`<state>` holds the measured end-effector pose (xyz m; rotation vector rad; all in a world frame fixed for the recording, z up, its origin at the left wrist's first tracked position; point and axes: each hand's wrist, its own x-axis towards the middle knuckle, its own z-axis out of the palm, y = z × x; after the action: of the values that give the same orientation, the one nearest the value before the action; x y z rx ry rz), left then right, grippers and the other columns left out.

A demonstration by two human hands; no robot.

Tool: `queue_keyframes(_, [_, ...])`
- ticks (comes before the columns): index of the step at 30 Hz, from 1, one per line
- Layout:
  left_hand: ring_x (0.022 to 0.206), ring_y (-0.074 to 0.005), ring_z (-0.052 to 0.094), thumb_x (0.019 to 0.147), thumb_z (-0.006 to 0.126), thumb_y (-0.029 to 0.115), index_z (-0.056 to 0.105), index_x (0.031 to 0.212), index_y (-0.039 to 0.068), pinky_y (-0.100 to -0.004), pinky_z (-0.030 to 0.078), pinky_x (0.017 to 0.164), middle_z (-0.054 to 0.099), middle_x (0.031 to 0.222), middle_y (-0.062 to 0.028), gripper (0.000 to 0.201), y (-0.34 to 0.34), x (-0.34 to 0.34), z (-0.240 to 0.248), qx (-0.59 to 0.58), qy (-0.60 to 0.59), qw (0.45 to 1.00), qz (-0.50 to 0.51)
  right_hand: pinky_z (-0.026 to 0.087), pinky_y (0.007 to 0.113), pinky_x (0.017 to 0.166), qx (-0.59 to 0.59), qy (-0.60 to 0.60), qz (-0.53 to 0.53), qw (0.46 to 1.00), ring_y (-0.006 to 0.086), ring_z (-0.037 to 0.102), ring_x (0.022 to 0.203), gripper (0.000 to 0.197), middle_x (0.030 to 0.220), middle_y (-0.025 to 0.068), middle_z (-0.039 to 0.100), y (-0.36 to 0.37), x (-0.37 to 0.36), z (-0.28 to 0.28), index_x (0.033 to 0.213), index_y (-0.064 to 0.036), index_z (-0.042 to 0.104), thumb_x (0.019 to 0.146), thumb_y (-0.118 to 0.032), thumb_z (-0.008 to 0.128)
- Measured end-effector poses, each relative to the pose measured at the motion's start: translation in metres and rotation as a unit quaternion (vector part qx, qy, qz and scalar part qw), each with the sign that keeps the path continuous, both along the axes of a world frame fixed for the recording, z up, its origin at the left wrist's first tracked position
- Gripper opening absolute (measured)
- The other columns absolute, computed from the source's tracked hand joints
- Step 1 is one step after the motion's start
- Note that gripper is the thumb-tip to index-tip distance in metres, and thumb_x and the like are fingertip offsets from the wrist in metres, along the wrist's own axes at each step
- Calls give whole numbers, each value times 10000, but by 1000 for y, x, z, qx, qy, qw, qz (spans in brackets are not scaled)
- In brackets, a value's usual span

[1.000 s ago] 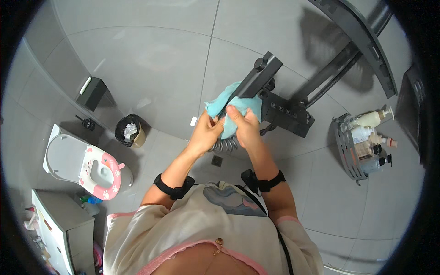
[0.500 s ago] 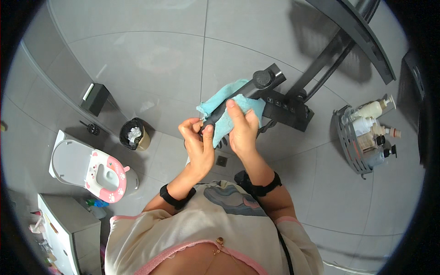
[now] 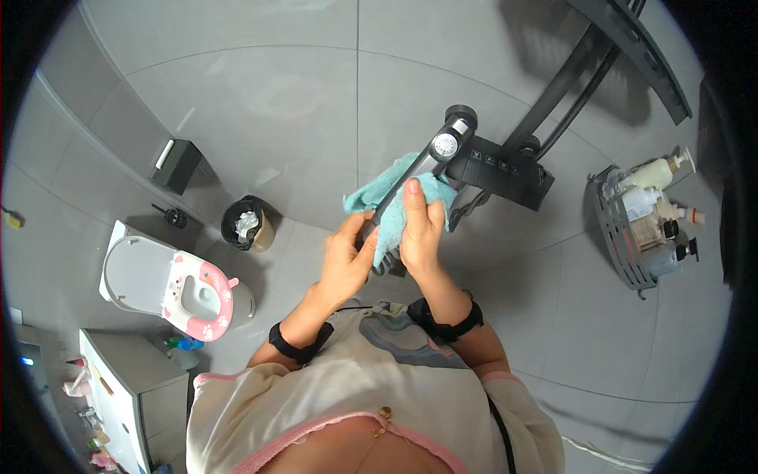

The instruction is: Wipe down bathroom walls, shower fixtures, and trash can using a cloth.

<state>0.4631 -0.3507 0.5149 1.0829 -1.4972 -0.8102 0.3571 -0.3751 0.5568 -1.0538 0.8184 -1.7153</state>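
Shower handle (image 3: pixel 425 163), at 9 o'clock of black box (image 3: pixel 507 183): probably stiff, slippery if wet; grip lower end. Left hand (image 3: pixel 346 257): fingers clamped there. Right hand (image 3: pixel 422 235): fingers clamped on cloth (image 3: pixel 369 196), likely soft, light.

The cloth (image 3: pixel 435 188) looks fuzzy, the dark wand (image 3: pixel 426 164) smooth and glossy.

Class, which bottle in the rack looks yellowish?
The pale yellow pump bottle, pictured uppermost in the slatted gray rack; its neighbours look white, tan or clear.
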Motion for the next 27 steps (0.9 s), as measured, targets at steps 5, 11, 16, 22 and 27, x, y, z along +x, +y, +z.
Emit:
queue_keyframes(5, [537,-195,523,834,542,124,521,1031,-44,-310,416,518,550,640,-139,260,9,0,12,64,-69,995,-11,329,210,560,20,-82,-23,996,40,386,633,245,702,-44,453,-9,-7,-2,749,-56,483,912,-237,458])
queue_keyframes(11, [552,-235,550,837,521,134,510,1011,-49,-337,421,521,536,612,-176,253,6,-4,8,70,-30,997,-2,370,212,598,88,-127,-6,988,36,445,682,222,728,-38,484,4,8,2,781,-44,520,892,-235,501])
queue_keyframes(16, [559,-353,531,817,511,121,513,980,-35,-359,420,524,521,631,-219,225,2,-3,7,64,-39,997,-10,299,195,469,94,-33,73,992,19,371,541,229,611,-72,433,12,14,-14,682,-77,489,883,-182,510])
queue_keyframes(22, [577,-277,543,792,515,85,486,1010,-32,-346,431,551,533,679,-191,249,14,-4,6,80,-71,994,0,299,198,469,82,-85,30,993,26,353,530,304,605,-65,403,-14,1,10,657,-86,460,894,-274,492])
queue_keyframes(27, [561,-67,428,886,488,204,508,917,-42,-244,362,480,493,654,-17,249,10,2,-9,182,163,966,-79,333,203,518,42,-14,38,998,35,386,570,288,638,-51,449,-1,7,0,731,-46,511,901,-275,475])
